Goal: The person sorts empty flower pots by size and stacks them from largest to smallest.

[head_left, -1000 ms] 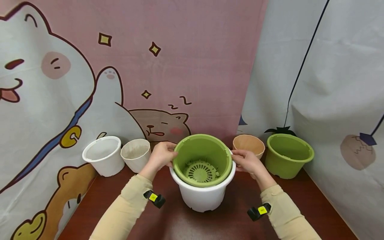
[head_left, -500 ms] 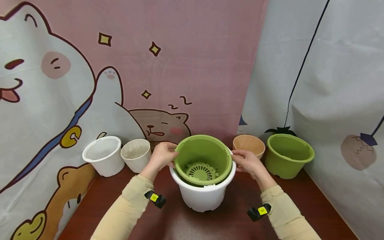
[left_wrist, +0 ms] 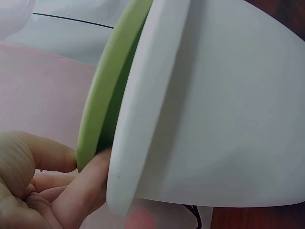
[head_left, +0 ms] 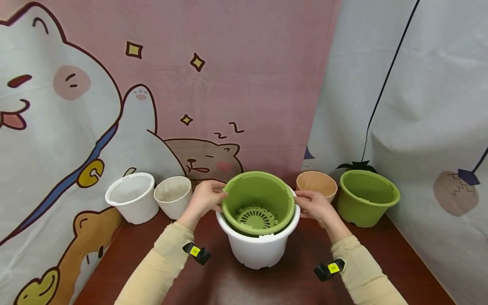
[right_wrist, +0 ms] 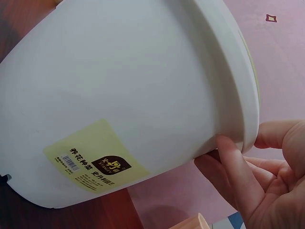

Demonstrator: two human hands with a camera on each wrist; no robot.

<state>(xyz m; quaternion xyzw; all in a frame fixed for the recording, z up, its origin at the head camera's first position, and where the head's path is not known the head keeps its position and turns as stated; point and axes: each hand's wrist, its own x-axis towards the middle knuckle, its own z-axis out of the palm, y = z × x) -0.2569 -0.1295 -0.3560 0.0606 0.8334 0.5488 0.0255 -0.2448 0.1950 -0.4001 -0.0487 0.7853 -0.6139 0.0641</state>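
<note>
A green plastic flowerpot (head_left: 259,182) with a slotted base sits nested in a larger white flowerpot (head_left: 256,252) at the table's middle. Its rim stands a little above the white one, with a dark gap between the two in the left wrist view. My left hand (head_left: 207,197) pinches the green rim (left_wrist: 97,105), one finger reaching into that gap. On the opposite side, my right hand (head_left: 313,205) grips the white pot's rim (right_wrist: 238,81), fingers beneath the lip and thumb near its top. A yellow label (right_wrist: 95,157) shows on the white wall.
At the back left stand a white pot (head_left: 133,207) and a smaller cream faceted pot (head_left: 173,203). An orange faceted pot (head_left: 316,182) and another green pot (head_left: 360,209) stand at the back right, by the printed cloth backdrop (head_left: 267,84).
Since a second ago the near side of the inner green pot has risen slightly, so more of the white rim's inner edge shows. Both hands keep their holds.
</note>
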